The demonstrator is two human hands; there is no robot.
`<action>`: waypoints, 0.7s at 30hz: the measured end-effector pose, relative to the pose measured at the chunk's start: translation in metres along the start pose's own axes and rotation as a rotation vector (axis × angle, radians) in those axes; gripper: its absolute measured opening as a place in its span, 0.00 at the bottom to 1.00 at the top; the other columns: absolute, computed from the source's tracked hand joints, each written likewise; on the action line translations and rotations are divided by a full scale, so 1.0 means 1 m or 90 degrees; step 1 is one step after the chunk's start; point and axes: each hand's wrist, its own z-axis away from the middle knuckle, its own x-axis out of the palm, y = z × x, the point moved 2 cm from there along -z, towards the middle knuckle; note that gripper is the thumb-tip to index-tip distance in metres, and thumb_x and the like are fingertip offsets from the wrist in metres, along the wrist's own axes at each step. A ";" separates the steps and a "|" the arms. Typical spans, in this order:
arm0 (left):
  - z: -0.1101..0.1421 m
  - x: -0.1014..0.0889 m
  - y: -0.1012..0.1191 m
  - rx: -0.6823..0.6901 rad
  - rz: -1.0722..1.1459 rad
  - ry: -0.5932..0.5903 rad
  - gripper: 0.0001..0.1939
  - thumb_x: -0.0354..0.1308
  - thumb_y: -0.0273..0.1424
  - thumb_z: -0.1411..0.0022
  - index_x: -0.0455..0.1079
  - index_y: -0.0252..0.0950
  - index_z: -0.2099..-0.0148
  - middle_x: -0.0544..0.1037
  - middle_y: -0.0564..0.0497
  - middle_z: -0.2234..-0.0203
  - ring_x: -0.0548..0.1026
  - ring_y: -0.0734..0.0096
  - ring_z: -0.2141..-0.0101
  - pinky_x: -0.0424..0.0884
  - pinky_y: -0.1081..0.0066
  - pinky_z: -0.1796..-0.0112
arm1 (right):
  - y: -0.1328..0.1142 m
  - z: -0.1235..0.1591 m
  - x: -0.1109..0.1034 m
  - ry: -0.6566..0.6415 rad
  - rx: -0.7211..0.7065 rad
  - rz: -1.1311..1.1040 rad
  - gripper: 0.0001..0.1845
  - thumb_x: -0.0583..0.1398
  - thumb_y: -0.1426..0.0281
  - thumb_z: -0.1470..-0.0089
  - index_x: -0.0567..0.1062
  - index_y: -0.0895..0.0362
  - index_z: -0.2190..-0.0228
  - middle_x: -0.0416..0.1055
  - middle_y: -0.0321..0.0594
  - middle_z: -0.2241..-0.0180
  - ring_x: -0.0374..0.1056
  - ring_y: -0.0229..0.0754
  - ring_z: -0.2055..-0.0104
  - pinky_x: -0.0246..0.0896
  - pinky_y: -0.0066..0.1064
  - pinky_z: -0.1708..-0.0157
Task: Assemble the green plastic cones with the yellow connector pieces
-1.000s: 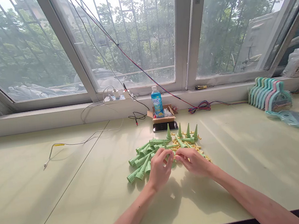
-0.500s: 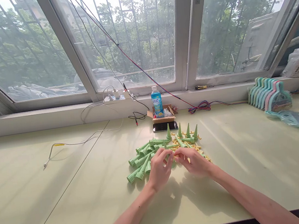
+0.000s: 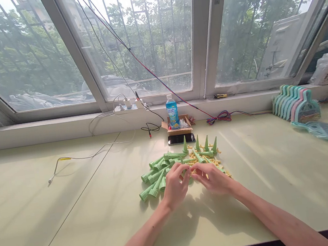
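My left hand (image 3: 175, 184) is closed around a green plastic cone (image 3: 181, 159), whose pointed tip rises above the fingers. My right hand (image 3: 210, 177) meets it, thumb and fingertips pinched on a small yellow peg (image 3: 192, 170), mostly hidden by the fingers. Left of the hands lies a heap of green cones (image 3: 151, 178), their hollow wide ends facing me. Several green cones stand upright behind, one of them at the right (image 3: 214, 145). Small yellow pegs (image 3: 215, 161) are scattered beyond and beside my right hand.
A black phone (image 3: 181, 139) lies behind the cones, before a small cardboard box (image 3: 187, 129) and a blue bottle (image 3: 172, 113). Cables (image 3: 222, 117) run along the back. At right are a row of pastel plastic pieces (image 3: 297, 104) and a pale blue flat tool (image 3: 324, 131).
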 end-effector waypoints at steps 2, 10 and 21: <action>0.000 0.000 0.000 -0.001 0.001 -0.001 0.11 0.51 0.33 0.29 0.72 0.37 0.61 0.70 0.51 0.69 0.70 0.74 0.71 0.72 0.76 0.72 | 0.000 0.000 0.000 -0.005 0.001 -0.007 0.09 0.52 0.68 0.33 0.71 0.54 0.57 0.70 0.35 0.73 0.64 0.37 0.74 0.60 0.29 0.71; 0.001 0.001 -0.002 -0.003 -0.007 -0.008 0.11 0.50 0.33 0.29 0.72 0.37 0.62 0.69 0.51 0.69 0.69 0.75 0.72 0.69 0.77 0.73 | 0.001 -0.001 0.001 -0.002 0.008 0.034 0.14 0.50 0.68 0.33 0.65 0.55 0.72 0.61 0.32 0.77 0.55 0.36 0.76 0.51 0.29 0.74; 0.001 0.001 -0.002 -0.003 -0.003 -0.010 0.11 0.50 0.32 0.29 0.72 0.37 0.61 0.69 0.52 0.69 0.68 0.76 0.71 0.68 0.78 0.72 | 0.001 -0.001 0.001 -0.013 0.033 0.003 0.12 0.50 0.66 0.33 0.65 0.54 0.70 0.60 0.31 0.77 0.54 0.36 0.76 0.50 0.29 0.73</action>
